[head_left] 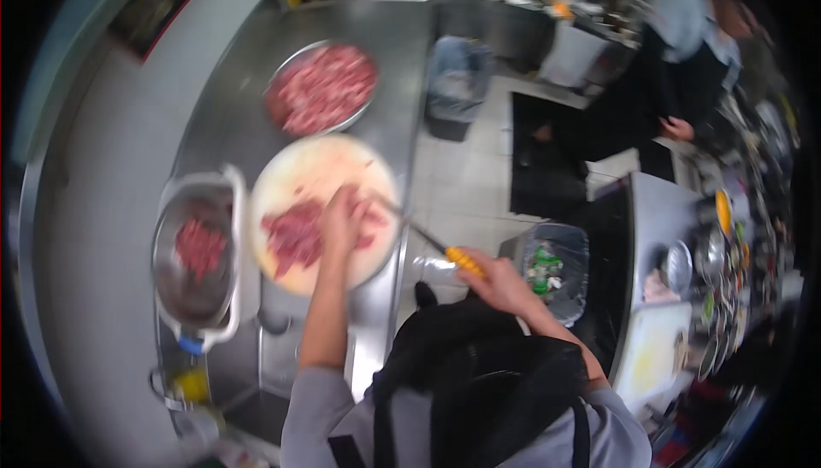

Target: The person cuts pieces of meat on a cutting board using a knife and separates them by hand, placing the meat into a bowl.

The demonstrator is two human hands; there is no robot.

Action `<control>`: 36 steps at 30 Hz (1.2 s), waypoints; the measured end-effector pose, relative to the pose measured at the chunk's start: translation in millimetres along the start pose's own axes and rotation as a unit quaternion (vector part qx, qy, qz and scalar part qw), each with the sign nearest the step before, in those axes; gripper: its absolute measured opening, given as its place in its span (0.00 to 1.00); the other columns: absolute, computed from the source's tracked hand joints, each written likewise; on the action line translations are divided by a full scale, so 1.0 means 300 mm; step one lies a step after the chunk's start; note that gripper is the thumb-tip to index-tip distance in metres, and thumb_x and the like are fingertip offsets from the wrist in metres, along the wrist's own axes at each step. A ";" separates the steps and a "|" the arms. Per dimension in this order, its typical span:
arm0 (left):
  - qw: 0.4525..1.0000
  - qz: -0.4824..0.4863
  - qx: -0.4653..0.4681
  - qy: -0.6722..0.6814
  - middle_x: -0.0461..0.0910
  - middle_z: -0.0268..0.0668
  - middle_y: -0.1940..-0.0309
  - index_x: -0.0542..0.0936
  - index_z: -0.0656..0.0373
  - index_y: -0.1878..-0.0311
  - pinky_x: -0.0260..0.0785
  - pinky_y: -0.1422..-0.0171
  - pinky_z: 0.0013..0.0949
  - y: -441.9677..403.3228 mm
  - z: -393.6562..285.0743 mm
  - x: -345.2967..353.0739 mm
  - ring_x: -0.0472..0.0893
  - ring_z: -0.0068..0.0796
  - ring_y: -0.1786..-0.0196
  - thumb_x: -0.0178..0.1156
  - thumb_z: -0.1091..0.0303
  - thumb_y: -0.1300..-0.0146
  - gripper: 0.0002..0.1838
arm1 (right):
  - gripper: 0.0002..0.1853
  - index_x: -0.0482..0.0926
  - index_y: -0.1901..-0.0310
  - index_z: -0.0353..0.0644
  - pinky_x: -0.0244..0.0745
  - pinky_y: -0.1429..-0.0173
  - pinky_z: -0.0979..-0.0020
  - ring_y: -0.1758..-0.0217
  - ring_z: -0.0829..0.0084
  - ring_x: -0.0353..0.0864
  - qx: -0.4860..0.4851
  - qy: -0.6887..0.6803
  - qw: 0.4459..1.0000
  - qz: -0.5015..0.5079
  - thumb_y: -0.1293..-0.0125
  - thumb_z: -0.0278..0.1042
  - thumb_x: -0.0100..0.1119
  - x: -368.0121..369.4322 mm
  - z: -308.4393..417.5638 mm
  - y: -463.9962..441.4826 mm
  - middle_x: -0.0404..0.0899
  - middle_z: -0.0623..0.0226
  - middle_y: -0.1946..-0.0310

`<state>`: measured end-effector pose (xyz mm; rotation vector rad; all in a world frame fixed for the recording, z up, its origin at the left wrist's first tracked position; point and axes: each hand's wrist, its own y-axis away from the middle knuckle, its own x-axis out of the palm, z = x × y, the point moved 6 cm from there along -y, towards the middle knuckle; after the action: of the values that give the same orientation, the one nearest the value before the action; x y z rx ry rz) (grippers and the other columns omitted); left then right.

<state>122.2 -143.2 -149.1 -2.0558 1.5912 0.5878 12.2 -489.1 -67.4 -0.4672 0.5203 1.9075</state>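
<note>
The left hand (343, 215) touches meat (295, 235) spread mostly leftward, grip too blurred to tell. The right hand (499, 283), farther, clasps a knife (462, 259).

One head-worn, round-edged wide view looks forward and steeply down from close above the long silver-grey metal bench (231, 105).

On my head view, the left forearm (330, 301) reaches forward from the body. The left hand (342, 216) is lowered, its finger spread obscured, as far as I can tell, by blur. The right forearm (554, 324) angles inward; the right hand (496, 282) is closed, fingers curled, nearer the torso.
</note>
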 end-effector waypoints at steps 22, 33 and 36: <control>0.991 -0.026 0.100 -0.080 0.88 0.44 0.48 0.88 0.59 0.42 0.79 0.38 0.48 0.205 -0.109 -0.180 0.87 0.53 0.45 0.74 0.73 0.31 0.15 | 0.27 0.81 0.27 0.41 0.85 0.46 0.55 0.53 0.39 0.94 0.072 -0.031 0.996 0.040 0.18 0.47 0.69 0.016 -0.011 -0.052 0.90 0.40 0.60; 0.979 0.030 0.152 -0.131 0.84 0.48 0.47 0.88 0.62 0.44 0.80 0.37 0.49 0.116 -0.173 0.030 0.85 0.55 0.44 0.73 0.73 0.31 0.14 | 0.27 0.81 0.26 0.40 0.83 0.54 0.64 0.66 0.67 0.88 0.023 -0.036 0.999 0.019 0.19 0.44 0.71 0.017 -0.019 -0.072 0.89 0.53 0.64; 0.985 -0.001 0.115 -0.128 0.86 0.48 0.48 0.88 0.61 0.50 0.80 0.37 0.51 0.102 -0.146 -0.092 0.85 0.54 0.46 0.72 0.72 0.31 0.09 | 0.27 0.81 0.26 0.40 0.81 0.56 0.66 0.68 0.73 0.84 0.055 -0.050 0.997 0.027 0.19 0.43 0.71 0.008 -0.053 -0.065 0.88 0.60 0.66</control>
<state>88.0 -155.0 -101.2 -1.7365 1.4336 0.6092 30.7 -489.4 -84.7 -0.2877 0.5732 1.9323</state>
